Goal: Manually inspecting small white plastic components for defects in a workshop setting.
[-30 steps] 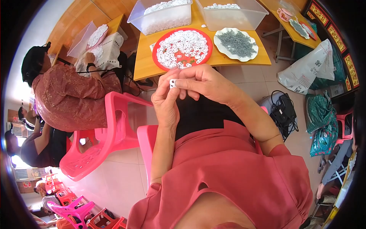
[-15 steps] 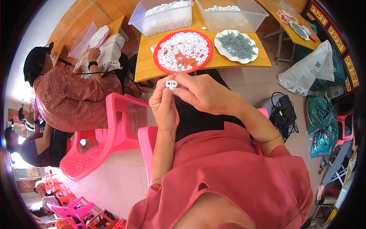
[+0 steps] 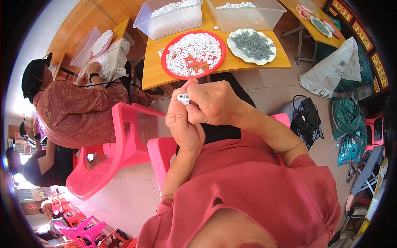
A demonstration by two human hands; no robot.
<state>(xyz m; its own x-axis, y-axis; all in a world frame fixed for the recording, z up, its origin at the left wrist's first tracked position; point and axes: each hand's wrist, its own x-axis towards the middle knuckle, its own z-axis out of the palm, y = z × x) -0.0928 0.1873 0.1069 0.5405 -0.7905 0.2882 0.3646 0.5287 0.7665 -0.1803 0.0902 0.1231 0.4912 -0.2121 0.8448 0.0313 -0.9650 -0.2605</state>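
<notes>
pink plastic chair (image 3: 93, 181) | seated co-worker (image 3: 78, 113) | white sack (image 3: 331, 70) near green bags (image 3: 344, 120) | black cables (image 3: 306, 120) on tiled floor (image 3: 269, 94) | pink cup (image 3: 304, 12)

Dark printed characters stand on the white woven sack (image 3: 331, 72) at the right, on the floor near the far table (image 3: 320, 31): larger ones near its folded side, smaller lines and a few letters lower down, partly broken by creases. The white bag (image 3: 118, 56) by the seated person (image 3: 76, 109) at the left carries a line of dark print, too small to read. Gold marks, perhaps characters, fill the red panels (image 3: 363, 35) along the right edge.
</notes>
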